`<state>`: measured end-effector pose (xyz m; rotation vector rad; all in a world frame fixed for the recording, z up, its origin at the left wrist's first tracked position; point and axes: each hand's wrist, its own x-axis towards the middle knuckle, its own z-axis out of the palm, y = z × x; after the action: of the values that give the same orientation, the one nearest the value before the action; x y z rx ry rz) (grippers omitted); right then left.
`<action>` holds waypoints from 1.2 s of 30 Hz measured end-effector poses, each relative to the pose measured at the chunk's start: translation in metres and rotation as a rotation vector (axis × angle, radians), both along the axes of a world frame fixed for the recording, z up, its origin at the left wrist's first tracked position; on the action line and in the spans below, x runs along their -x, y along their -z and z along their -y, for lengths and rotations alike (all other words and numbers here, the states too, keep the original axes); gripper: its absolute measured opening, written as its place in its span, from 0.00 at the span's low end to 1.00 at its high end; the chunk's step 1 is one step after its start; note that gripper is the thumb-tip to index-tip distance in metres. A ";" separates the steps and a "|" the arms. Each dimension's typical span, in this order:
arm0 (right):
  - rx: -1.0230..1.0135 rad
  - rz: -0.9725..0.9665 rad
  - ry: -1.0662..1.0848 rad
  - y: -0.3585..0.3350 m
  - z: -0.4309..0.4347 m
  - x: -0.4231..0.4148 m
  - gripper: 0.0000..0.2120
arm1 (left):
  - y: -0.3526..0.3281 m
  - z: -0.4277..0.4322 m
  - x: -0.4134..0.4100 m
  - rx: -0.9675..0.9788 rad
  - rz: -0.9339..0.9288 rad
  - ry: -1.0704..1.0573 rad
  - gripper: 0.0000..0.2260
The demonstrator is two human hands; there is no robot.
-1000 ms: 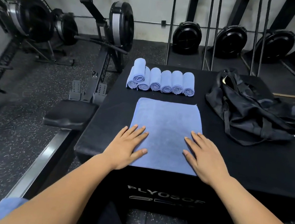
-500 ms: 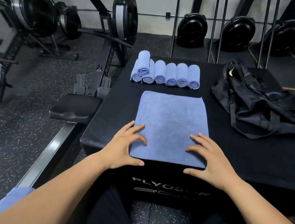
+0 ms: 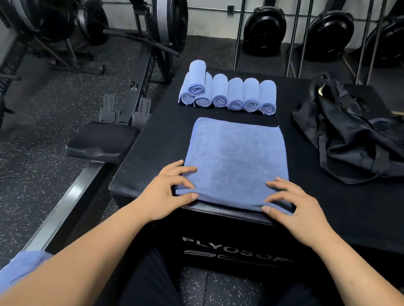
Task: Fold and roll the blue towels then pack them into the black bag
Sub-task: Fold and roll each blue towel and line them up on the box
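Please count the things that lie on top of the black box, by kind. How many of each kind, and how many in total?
Rolled blue towels: 7 (6 in a row, 1 on top)
Flat folded blue towel: 1
Black bag: 1
Total: 9

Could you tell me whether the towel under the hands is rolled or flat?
Flat: the blue terry towel lies spread, left hand and right hand pinching its near edge.
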<state>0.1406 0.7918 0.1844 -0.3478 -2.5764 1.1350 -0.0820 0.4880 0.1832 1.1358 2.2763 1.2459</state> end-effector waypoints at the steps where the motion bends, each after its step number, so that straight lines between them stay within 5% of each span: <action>1: 0.031 -0.010 0.024 -0.001 0.001 0.000 0.06 | 0.001 0.000 0.000 -0.015 -0.001 -0.020 0.04; 9: 0.143 -0.015 0.309 -0.012 0.005 -0.002 0.08 | 0.010 -0.001 0.004 -0.147 0.008 -0.202 0.05; 17: 0.078 0.081 0.197 -0.018 0.000 -0.022 0.16 | 0.012 -0.002 0.011 -0.190 0.142 -0.325 0.05; 23: 0.078 0.020 0.322 -0.015 -0.001 -0.023 0.06 | 0.006 0.000 0.009 -0.187 0.167 -0.307 0.03; 36: 0.230 0.002 0.273 -0.027 0.002 -0.034 0.10 | -0.002 0.031 -0.009 -0.029 -0.036 -0.366 0.03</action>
<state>0.1746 0.7895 0.2114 -0.7279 -2.3117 1.3256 -0.0730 0.4575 0.1855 0.7749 2.5826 1.3976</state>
